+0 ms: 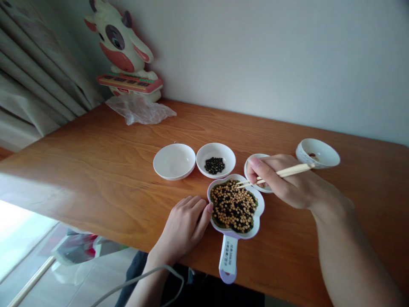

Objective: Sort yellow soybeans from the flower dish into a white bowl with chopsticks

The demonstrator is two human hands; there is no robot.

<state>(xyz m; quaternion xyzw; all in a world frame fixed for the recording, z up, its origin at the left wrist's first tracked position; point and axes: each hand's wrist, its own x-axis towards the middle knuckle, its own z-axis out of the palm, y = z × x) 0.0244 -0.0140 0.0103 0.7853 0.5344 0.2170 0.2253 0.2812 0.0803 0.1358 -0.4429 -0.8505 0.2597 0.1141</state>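
Note:
My right hand (284, 179) is closed around a pair of wooden chopsticks (297, 169). Their tips reach the top of a white and lilac flower-shaped dish (261, 209) with a handle, at the far edge of its mix of pale yellow and black beans (233, 207). Whether a bean is between the tips is too small to tell. My left hand (187, 224) rests on the table with curled fingers, its thumb and forefinger at the dish's left rim. Behind the dish, a white bowl (230, 160) contains black beans (214, 165). Under my right hand, another white bowl (255, 157) is partly hidden.
A white bowl (174, 161) with nothing in it stands on the left of the wooden table (105, 170). At the right is a bowl (329, 158) with a few reddish bits. A crumpled plastic bag (140, 111) lies before a cow-shaped toy keyboard (128, 81). A cable (140, 277) crosses my left forearm.

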